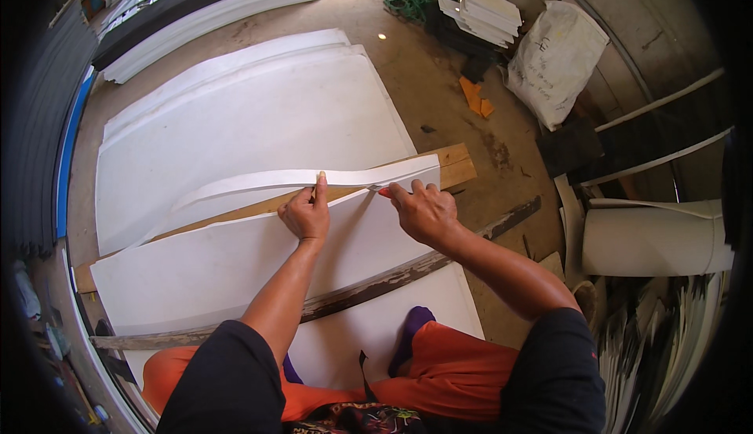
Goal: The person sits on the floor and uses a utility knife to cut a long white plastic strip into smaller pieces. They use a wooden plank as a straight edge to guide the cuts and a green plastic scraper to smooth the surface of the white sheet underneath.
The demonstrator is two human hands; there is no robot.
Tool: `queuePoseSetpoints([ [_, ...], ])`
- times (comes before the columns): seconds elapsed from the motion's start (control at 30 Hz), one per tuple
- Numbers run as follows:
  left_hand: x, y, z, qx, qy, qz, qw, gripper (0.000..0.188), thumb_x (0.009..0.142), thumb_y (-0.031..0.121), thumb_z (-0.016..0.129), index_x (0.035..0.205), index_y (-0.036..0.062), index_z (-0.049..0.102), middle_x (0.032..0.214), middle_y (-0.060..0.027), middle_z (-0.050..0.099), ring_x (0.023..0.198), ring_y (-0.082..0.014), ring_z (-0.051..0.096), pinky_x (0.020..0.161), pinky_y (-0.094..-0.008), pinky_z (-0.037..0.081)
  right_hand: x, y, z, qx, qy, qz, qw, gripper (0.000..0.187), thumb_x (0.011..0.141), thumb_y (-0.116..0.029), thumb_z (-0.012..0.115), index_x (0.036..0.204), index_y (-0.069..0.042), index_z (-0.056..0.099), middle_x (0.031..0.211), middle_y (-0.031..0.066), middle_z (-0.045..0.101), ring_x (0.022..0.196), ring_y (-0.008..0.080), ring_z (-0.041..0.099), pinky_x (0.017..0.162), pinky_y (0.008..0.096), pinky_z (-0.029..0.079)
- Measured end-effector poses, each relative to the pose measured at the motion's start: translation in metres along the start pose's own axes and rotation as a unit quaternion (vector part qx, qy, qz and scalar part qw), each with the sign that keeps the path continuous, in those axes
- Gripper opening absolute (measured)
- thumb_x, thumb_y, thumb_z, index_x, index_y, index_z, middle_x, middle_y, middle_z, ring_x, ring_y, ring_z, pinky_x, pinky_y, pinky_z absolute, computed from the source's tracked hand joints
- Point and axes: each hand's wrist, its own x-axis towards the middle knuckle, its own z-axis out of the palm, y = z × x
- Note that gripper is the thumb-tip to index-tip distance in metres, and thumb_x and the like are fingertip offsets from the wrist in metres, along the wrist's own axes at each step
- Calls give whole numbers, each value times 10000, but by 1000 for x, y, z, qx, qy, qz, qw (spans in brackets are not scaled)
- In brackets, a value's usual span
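Two legs in orange trousers (pixel 463 363) bend at a white sheet (pixel 204 277) crossed by a weathered wooden bar (pixel 369 286). Past the bar, a person's left hand (pixel 307 213) pinches a narrow white strip (pixel 267 180) between thumb and curled fingers, as the right hand (pixel 427 213) wraps its fingers around a red-handled blade (pixel 384 191), the tip at the strip's near edge. The strip bows above a wooden plank (pixel 459 165), before larger white sheets (pixel 251 112); farther off are a white sack (pixel 557 61) and, at upper left, a stack of dark and white boards (pixel 212 22)
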Motion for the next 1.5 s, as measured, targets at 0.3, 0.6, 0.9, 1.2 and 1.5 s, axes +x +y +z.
queuePoseSetpoints([
  [0.3, 0, 3, 2, 4, 14, 3, 1000, 605, 1013, 560, 670, 641, 85, 716, 514, -40, 567, 536, -250, 521, 819, -372, 370, -2, 11, -7, 32, 6, 4, 999, 249, 1050, -352, 619, 1234, -231, 736, 932, 177, 706, 760, 398, 731, 640, 525, 578],
  [0.6, 2, 2, -4, 20, -12, -6, 1000, 653, 1049, 541, 626, 564, 105, 594, 508, -32, 554, 523, -247, 505, 809, -379, 357, -2, 21, -25, 16, -14, 37, 999, 236, 1043, -346, 635, 1211, -227, 750, 912, 186, 707, 743, 387, 728, 650, 523, 571],
  [0.9, 1, 1, 0, 13, -15, -7, 1000, 667, 1062, 550, 598, 572, 99, 604, 501, -37, 541, 528, -256, 510, 808, -376, 363, 5, 23, -12, 23, -11, 31, 999, 234, 1059, -341, 607, 1189, -209, 750, 883, 173, 705, 760, 388, 724, 663, 523, 573],
  [1.2, 4, 9, 1, 38, -39, -23, 998, 644, 1060, 573, 581, 636, 98, 671, 538, -51, 596, 575, -267, 576, 847, -401, 377, -3, 30, -22, 57, -1, 23, 998, 268, 1065, -386, 600, 1136, -196, 775, 890, 182, 715, 776, 394, 734, 676, 510, 573],
  [1.5, -6, 23, 52, 118, -213, 223, 944, 701, 1050, 698, 441, 1096, 99, 803, 924, -163, 789, 969, -341, 747, 1132, -537, 368, -23, 74, -17, 150, -15, -4, 989, 282, 989, -385, 720, 1187, -195, 784, 889, 101, 712, 840, 341, 726, 728, 480, 572],
])
